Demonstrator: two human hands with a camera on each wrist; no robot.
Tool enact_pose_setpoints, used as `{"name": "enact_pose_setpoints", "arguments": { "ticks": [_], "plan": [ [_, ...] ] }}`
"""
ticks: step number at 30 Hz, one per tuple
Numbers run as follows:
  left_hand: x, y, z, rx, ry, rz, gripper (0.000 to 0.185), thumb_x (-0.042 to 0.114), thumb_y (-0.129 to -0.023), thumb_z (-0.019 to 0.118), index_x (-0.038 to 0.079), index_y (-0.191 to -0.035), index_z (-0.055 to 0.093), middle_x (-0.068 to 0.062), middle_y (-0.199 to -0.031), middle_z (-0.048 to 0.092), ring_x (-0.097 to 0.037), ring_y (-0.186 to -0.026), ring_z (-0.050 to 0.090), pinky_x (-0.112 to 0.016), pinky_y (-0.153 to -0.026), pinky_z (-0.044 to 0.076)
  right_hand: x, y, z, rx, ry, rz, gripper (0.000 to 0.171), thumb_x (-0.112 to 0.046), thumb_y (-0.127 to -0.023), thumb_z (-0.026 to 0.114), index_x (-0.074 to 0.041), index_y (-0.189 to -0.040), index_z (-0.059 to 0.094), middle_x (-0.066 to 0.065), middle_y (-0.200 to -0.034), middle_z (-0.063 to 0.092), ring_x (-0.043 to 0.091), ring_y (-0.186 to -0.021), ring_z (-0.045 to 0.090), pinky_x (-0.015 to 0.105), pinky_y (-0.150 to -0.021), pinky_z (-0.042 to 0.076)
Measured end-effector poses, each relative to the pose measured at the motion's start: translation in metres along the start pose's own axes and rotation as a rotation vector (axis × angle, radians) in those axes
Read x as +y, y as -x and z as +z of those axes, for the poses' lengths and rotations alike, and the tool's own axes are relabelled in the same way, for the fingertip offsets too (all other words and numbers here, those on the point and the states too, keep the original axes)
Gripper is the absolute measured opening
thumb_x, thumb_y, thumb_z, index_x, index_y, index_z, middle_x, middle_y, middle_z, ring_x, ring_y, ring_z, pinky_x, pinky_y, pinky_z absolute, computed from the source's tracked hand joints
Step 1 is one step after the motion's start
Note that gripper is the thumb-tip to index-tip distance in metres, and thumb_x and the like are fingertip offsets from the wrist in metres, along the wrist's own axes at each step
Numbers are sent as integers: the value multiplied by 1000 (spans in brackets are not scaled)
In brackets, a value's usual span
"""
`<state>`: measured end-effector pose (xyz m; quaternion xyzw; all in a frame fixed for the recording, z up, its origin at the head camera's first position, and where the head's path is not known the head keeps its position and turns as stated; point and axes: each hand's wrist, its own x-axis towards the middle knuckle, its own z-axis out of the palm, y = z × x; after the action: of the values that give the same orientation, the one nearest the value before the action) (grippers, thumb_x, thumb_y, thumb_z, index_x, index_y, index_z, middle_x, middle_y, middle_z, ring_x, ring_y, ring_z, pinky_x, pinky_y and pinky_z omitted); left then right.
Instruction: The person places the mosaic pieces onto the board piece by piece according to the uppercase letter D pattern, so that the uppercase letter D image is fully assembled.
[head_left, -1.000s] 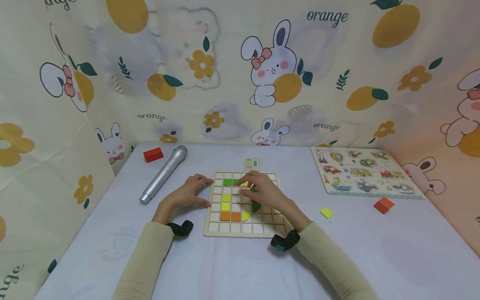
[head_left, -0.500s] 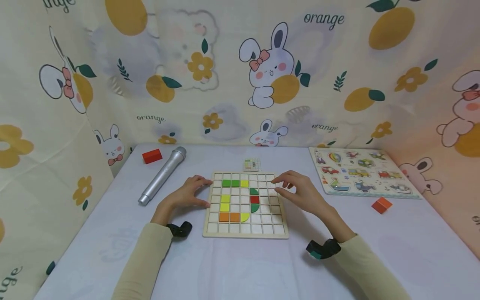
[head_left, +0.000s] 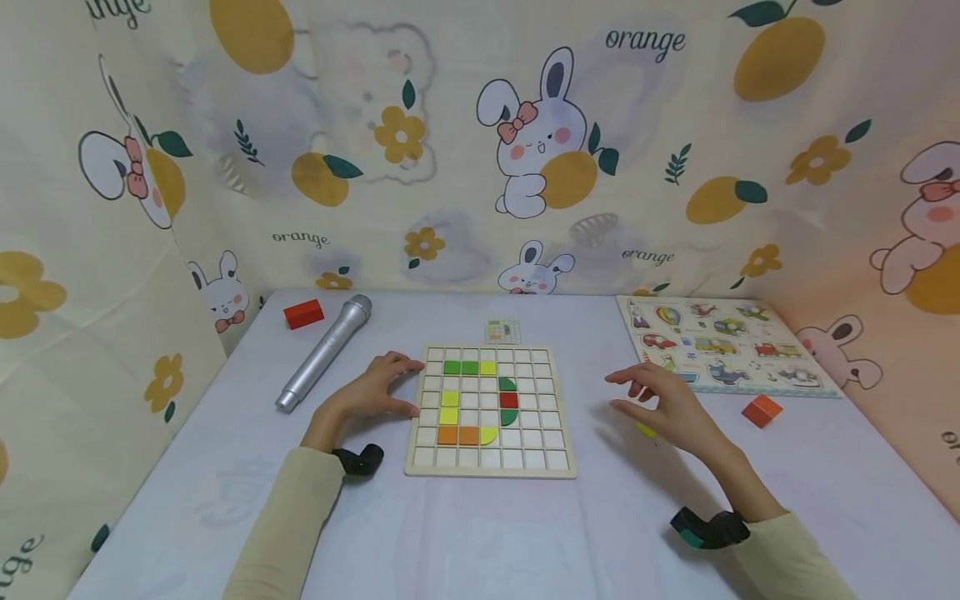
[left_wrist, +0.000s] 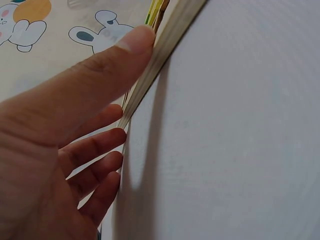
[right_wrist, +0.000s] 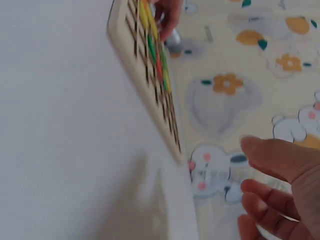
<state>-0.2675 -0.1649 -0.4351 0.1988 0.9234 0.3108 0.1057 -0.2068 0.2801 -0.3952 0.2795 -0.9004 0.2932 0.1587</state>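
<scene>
the person's left hand point(head_left: 372, 390) is resting against the left edge of the grid board point(head_left: 491, 467), fingers and thumb spread and fairly straight along the rim, steadying it rather than gripping anything. the right hand point(head_left: 670, 406) is hovering off to the right of the board, fingers loose and slightly bent, holding nothing. just beneath its fingertips a small yellow tile point(head_left: 645, 430) is lying on the surface, mostly hidden by the hand, so i'm only guessing that it is a square piece.

between the two hands, the board is carrying a partial pattern: two green tiles and a yellow one along the top, a green curve, a red square point(head_left: 508, 399), another green curve, and a yellow and orange run down the left and along the bottom. most cells are sitting bare, so it looks well short of finished.

an orange block point(head_left: 762, 410) is lying further right of the right hand.
</scene>
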Motion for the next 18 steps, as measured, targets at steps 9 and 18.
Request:
{"name": "enact_pose_setpoints", "arguments": {
  "ticks": [9,18],
  "plan": [
    [1,-1,0,-6,-2,-14,78,38,-69,81,18,-137,46,-10,-138,37,-29,-128,30,-53,-106,28,17,18,-10,-106,49,198,53,-32,-73,79,-6,-116,60,9,-96,55,20,-79,49,27,-62,45],
    [1,0,0,-2,-7,-26,79,40,-69,81,18,-137,46,-10,-138,37,-30,-129,29,-53,-107,27,33,24,-14,-246,33,332,53,-32,-69,82,-6,-111,62,4,-84,56,18,-77,48,23,-62,42]
  ]
}}
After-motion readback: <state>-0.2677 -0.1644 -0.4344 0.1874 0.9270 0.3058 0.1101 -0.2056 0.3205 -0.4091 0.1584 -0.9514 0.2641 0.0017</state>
